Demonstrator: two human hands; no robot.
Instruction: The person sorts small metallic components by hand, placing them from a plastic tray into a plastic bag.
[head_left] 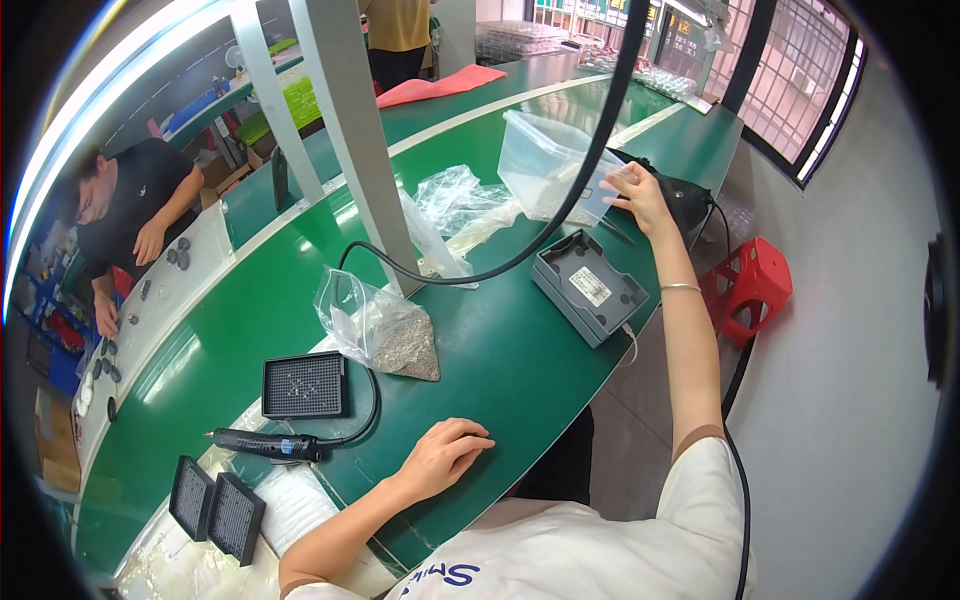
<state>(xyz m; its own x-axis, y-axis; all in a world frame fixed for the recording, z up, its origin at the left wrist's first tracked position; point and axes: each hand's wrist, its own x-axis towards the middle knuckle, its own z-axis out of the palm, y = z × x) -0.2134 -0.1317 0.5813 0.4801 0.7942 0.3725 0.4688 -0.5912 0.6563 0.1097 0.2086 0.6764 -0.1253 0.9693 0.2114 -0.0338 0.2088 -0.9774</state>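
Note:
At the far right of the bench, my right hand (643, 196) grips the near rim of a clear plastic bin (548, 160), which leans and has small greyish pieces at its bottom. My left hand (447, 458) lies on the green bench top near its front edge, fingers loosely bent and a little apart, holding nothing. Beyond it sits a clear bag of small grey-brown pieces (405, 345). A dark grey tray-like device (590, 288) with a white label stands below the bin. To the left are a black electric screwdriver (268, 444) and a black perforated tray (305, 386).
Two more black trays (217, 510) lie at the lower left. A metal post (355, 140) rises from the bench, and a black cable (500, 268) loops across in front. Crumpled plastic bags (455, 200) lie behind. A co-worker (135, 205) sits across; a red stool (752, 288) stands right.

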